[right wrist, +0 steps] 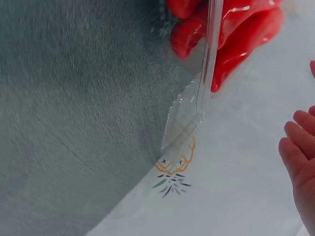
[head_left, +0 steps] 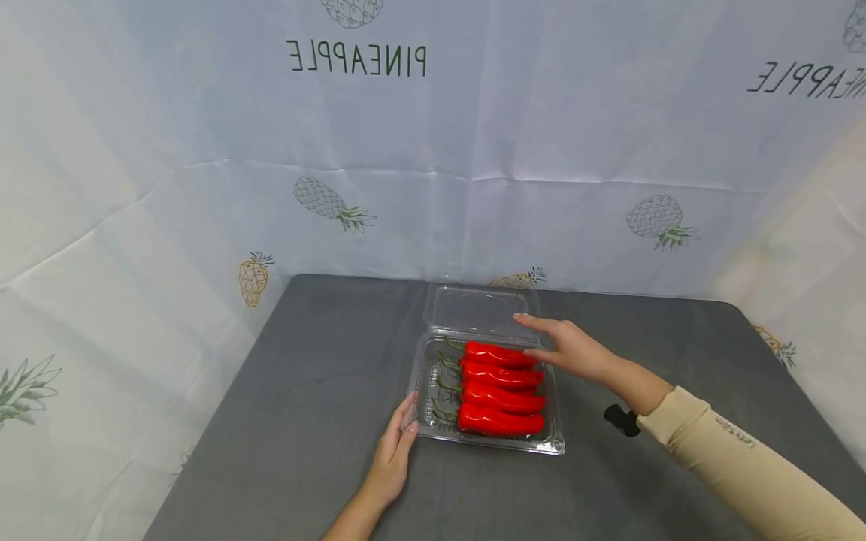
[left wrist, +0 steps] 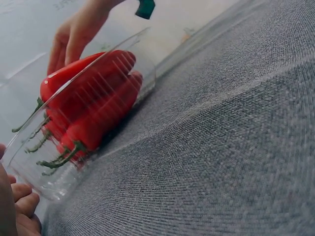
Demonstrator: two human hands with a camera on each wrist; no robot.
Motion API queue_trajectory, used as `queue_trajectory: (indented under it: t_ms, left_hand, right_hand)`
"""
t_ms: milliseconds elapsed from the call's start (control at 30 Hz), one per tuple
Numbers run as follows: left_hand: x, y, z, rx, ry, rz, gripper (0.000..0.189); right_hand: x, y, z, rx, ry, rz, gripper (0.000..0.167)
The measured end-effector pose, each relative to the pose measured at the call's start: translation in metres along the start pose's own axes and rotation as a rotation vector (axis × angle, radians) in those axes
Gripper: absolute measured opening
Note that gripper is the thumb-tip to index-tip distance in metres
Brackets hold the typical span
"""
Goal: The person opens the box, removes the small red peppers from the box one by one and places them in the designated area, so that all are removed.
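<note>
A clear plastic clamshell box (head_left: 487, 445) lies on the table with its lid (head_left: 476, 309) folded back toward the curtain. Several red peppers (head_left: 501, 421) with green stems are lined up inside, stems to the left. At the box's left side my left hand (head_left: 392, 457) grips the wall, thumb at the rim; curled fingers (left wrist: 25, 204) show against the plastic in the left wrist view. My right hand (head_left: 575, 349) is above the box's far right corner, fingers extended, near the farthest pepper (head_left: 497, 355). In the right wrist view, that hand (right wrist: 302, 152) holds nothing visible.
The dark grey table (head_left: 304, 421) stands against a white curtain (head_left: 473, 135) printed with pineapples. A small black object (head_left: 621, 421) shows beside the right wrist, partly hidden by the sleeve (head_left: 737, 451).
</note>
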State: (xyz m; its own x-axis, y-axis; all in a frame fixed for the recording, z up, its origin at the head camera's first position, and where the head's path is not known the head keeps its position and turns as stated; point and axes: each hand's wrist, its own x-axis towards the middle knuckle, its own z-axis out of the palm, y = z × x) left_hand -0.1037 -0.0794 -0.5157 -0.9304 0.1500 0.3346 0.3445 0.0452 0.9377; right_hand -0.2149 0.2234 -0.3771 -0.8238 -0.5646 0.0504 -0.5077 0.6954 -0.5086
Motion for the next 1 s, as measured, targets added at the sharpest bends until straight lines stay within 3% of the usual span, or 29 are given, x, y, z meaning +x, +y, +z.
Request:
queue_trajectory:
  t_ms: [200, 367, 500, 700, 1000]
  left_hand:
    - [0.000, 0.001, 0.000, 0.014, 0.000, -0.012, 0.043]
    - [0.000, 0.000, 0.000, 0.020, 0.001, -0.035, 0.044]
    - [-0.001, 0.000, 0.000, 0.015, 0.007, -0.028, 0.044]
    - [-0.001, -0.001, 0.001, 0.004, 0.004, -0.014, 0.044]
    - [-0.001, -0.002, -0.001, 0.000, -0.004, -0.036, 0.044]
  right_hand:
    - [0.019, -0.004, 0.000, -0.041, -0.178, -0.033, 0.060]
    - [0.029, -0.003, 0.004, -0.056, -0.267, -0.061, 0.055]
    - [0.034, -0.002, 0.008, -0.058, -0.303, -0.086, 0.052]
    - [0.039, -0.006, 0.010, -0.026, -0.366, -0.029, 0.053]
    - [0.043, -0.005, 0.021, -0.062, -0.356, -0.089, 0.056]
